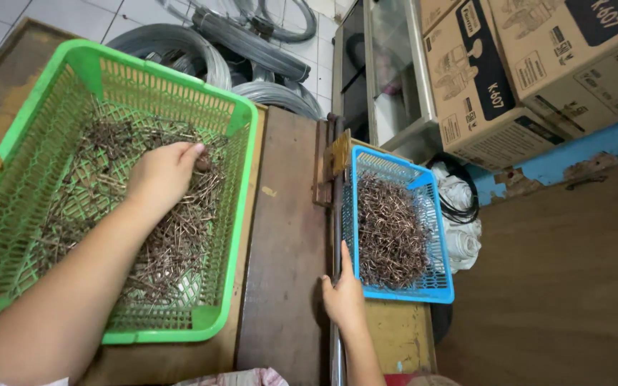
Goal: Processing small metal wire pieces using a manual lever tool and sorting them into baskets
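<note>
Looking down on a dark wooden workbench [287, 236] taken as the landmark. Left of the workbench, resting on a worn brown surface: large green plastic basket [241, 179] with latticed walls, holding a loose layer of short straight brown metal pins [173, 243]. Left hand [162, 175] lowered into the green basket, palm down, fingers curled loosely into the pins, fingertips pressed among them; whether any pin is actually pinched, not discernible. Right of the workbench, just past a vertical metal bar [336, 214]: smaller blue plastic basket [438, 286] heaped with bent brown wire pieces [391, 229]. Right hand [345, 297] laid against the metal bar at the near left corner of the blue basket, thumb raised along the bar, remaining fingers folded out of sight, grip not discernible. Beyond the workbench, on the white tiled floor: grey wire coils [252, 50]. Far right of the workbench: stacked brown cardboard boxes [509, 71], with a bundle of white cloth [463, 214] below them beside the blue basket.
</note>
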